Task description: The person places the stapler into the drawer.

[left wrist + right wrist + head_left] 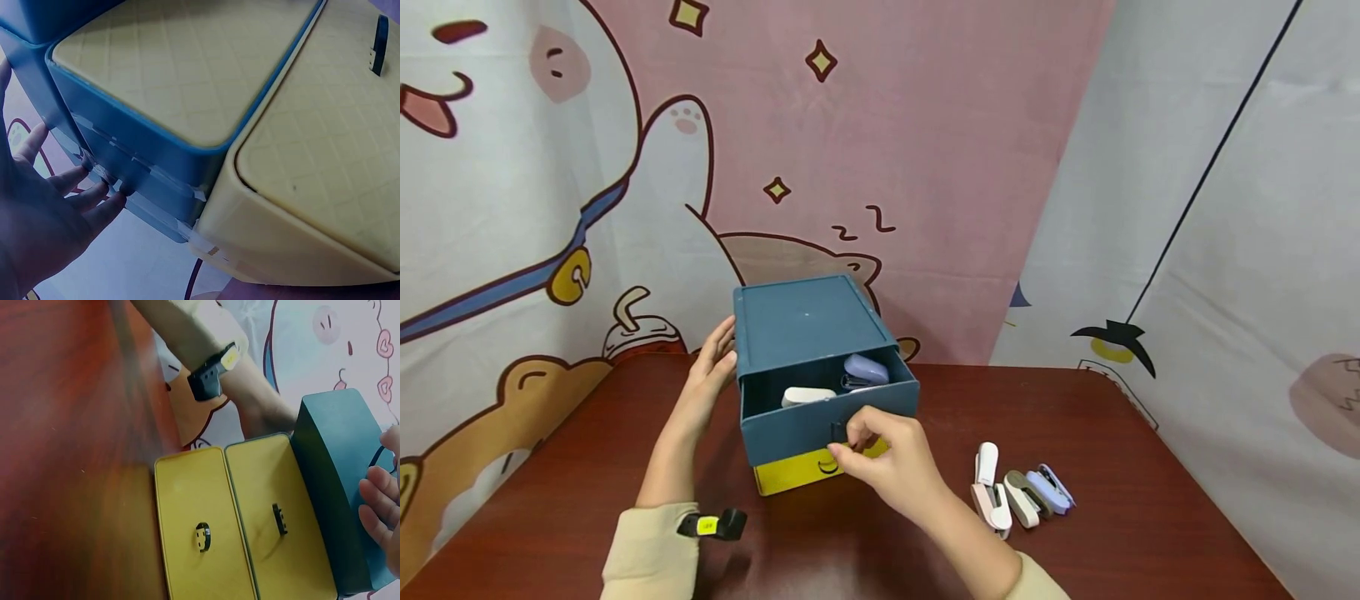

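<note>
A small chest has a dark blue body (808,325) whose blue top drawer (793,437) is pulled partly out. Inside the drawer lie a white rounded thing (807,396) and a lavender stapler (867,369). My right hand (891,458) is at the drawer front, its curled index finger and thumb at the dark handle (837,431). In the right wrist view its other fingers (378,500) lie against the blue front. With fingers spread, my left hand (53,215) rests along the chest's left side.
On the brown table (1135,500), right of the chest, lie several small staplers: a white-and-pink one (992,500), a cream-and-olive one (1022,496) and a pale blue one (1051,489). Yellow lower drawers (194,487) stay closed. A printed cloth (925,167) hangs behind.
</note>
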`<state>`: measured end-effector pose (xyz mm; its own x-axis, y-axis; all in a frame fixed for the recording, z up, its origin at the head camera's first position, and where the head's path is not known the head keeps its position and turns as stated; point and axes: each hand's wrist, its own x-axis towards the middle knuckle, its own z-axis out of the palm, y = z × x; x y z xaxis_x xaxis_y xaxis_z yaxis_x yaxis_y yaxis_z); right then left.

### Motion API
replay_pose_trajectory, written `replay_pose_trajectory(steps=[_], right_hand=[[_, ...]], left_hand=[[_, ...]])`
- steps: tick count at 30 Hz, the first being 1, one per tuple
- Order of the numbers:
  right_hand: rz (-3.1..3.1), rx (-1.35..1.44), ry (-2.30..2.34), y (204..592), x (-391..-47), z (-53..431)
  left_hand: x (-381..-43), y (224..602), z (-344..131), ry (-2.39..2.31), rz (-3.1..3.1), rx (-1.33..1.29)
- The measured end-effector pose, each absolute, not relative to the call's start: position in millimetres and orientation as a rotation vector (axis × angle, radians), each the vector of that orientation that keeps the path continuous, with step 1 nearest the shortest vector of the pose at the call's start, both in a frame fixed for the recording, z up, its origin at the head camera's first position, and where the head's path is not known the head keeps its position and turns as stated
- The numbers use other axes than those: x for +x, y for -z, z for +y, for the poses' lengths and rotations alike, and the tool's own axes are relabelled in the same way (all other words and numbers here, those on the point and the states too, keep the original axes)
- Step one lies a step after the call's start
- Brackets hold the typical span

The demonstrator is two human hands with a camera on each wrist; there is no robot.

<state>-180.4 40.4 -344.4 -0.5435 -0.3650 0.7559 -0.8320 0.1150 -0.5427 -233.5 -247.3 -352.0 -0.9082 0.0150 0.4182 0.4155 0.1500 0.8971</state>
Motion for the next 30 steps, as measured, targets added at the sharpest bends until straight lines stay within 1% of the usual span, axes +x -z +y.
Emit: replay_pose_trajectory(steps=[8,14,24,30], right_hand=[[-2.080,1.102,-1.478,342,-206,29],[-2.130,1.057,-1.505,338,-218,22],[-2.159,1.018,-1.537,337,-223,17],[-2.142,0.988,-1.583,351,-221,21]], left_hand=[[-233,351,-248,1.837,-2.121,-0.430],[-232,350,-247,1.832,-2.126,-0.430],[-232,350,-248,1.838,-2.130,-0.418],[-232,350,-248,1.838,-2.138,-0.420]])
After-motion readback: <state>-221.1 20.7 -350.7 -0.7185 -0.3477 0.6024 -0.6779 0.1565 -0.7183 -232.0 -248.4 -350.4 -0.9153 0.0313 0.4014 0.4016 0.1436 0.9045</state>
